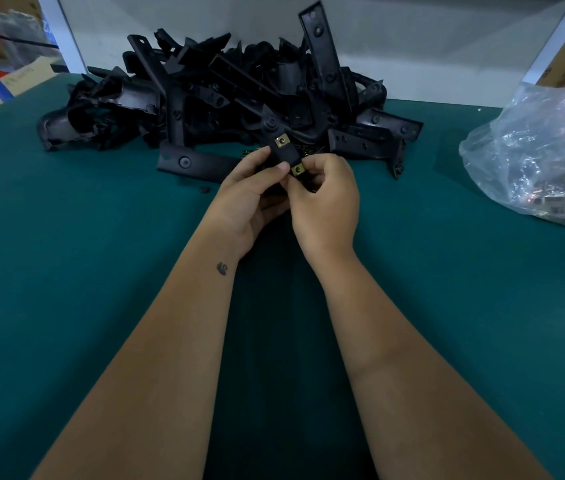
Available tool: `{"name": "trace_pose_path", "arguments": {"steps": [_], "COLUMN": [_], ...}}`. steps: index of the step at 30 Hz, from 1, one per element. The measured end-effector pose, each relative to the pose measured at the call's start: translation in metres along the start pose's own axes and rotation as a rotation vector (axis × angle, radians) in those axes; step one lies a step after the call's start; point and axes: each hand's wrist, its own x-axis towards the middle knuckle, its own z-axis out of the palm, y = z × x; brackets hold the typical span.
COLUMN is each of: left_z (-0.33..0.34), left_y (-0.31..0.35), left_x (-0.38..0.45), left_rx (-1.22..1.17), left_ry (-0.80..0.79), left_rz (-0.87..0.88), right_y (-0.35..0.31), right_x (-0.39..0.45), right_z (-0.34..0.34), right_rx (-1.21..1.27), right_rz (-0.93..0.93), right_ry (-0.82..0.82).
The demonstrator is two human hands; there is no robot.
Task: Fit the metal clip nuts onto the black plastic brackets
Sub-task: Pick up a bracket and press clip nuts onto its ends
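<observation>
My left hand (251, 197) grips a small black plastic bracket (284, 154) above the green table, thumb across its near end. One brass-coloured clip nut (280, 141) sits on the bracket's far end. My right hand (326, 199) pinches a second clip nut (297, 169) against the bracket's near right edge. Both hands touch each other around the bracket, and most of its lower part is hidden by my fingers.
A big heap of black plastic brackets (239, 98) fills the back of the green table (101, 254). A clear plastic bag (548, 150) holding metal clips lies at the right. A few loose clips (251, 153) lie behind my hands. Cardboard boxes stand beyond the table.
</observation>
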Motion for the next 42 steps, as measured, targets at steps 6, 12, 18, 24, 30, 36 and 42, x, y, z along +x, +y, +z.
{"name": "trace_pose_path", "arguments": {"steps": [6, 12, 18, 24, 30, 36, 42], "left_z": [0.001, 0.001, 0.005, 0.011, 0.021, 0.032, 0.095], "left_y": [-0.002, -0.004, -0.003, -0.01, -0.02, -0.037, -0.06], "left_x": [0.001, 0.0, -0.002, -0.001, -0.015, -0.038, -0.067], "left_rx": [0.1, 0.159, 0.17, 0.384, 0.667, 0.762, 0.56], "left_ry": [-0.02, -0.044, 0.01, 0.065, 0.117, 0.209, 0.16], "left_rz": [0.025, 0.058, 0.053, 0.128, 0.335, 0.353, 0.316], "right_y": [-0.002, -0.001, 0.004, 0.011, 0.009, 0.0, -0.001], "right_x": [-0.001, 0.0, 0.003, 0.007, 0.006, -0.006, -0.023], "right_z": [-0.002, -0.002, -0.002, -0.003, -0.009, -0.022, -0.078], "right_rx": [-0.013, 0.035, 0.089, 0.165, 0.257, 0.399, 0.509], "right_rz": [-0.069, -0.068, 0.067, 0.202, 0.349, 0.422, 0.539], "right_ry": [-0.059, -0.063, -0.084, -0.109, -0.033, 0.045, 0.332]}}
